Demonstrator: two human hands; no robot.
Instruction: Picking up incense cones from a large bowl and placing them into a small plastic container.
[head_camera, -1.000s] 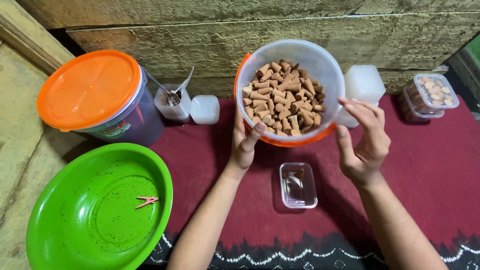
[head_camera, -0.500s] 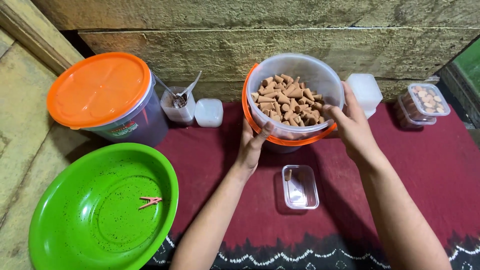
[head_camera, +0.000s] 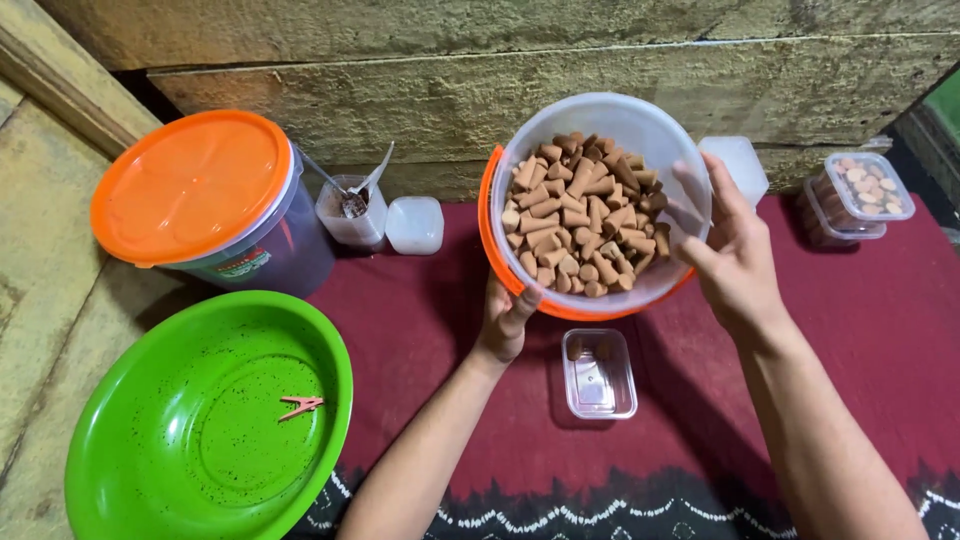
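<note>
Now tilted further: tub (head_camera: 600, 140) of cones (head_camera: 585, 215), probably heavy, loose; left fingers (head_camera: 510, 305) grasping rim underneath, right fingers (head_camera: 725, 205) gripping wall.

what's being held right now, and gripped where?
The tub of brown cones, tilted toward the camera. Left hand supports its lower orange-rimmed edge; right hand presses against its right side wall.
</note>
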